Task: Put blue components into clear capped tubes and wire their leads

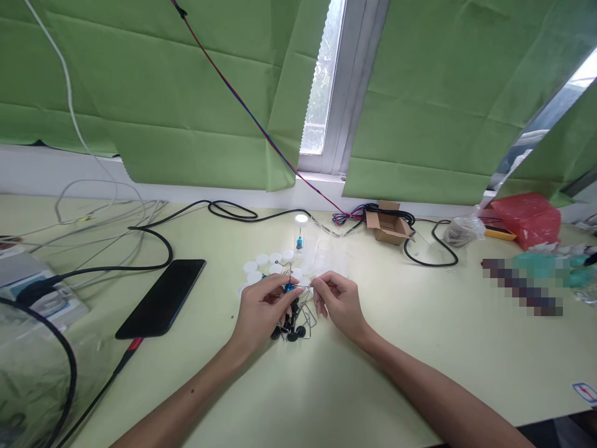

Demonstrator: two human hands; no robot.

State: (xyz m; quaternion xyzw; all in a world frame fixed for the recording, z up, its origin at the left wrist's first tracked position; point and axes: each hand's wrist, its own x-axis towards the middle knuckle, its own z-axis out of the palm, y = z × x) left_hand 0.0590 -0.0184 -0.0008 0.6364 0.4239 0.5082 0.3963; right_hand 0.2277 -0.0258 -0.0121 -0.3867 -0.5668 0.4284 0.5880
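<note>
My left hand [262, 306] pinches a small blue metal part [290, 288] from which a thin metal pin rises. Close beside it on the right, my right hand [339, 302] is closed in a pinch on a thin metal rod, possibly a hex key [305, 286], that reaches towards the blue part. Whether the rod's tip sits inside the part, I cannot tell. Below the fingers lies a pile of black round-headed parts [292, 336] and bent metal wires [308, 320]. Behind the hands are several white round caps [262, 259], and a similar blue part [299, 242] stands in a clear tube.
Several clear tubes [324, 252] are grouped behind my right hand. A phone [162, 298] with a cable lies at left. Towards the wall are black cables [233, 211] and an open cardboard box [389, 227]. A red plastic bag [527, 218] sits far right.
</note>
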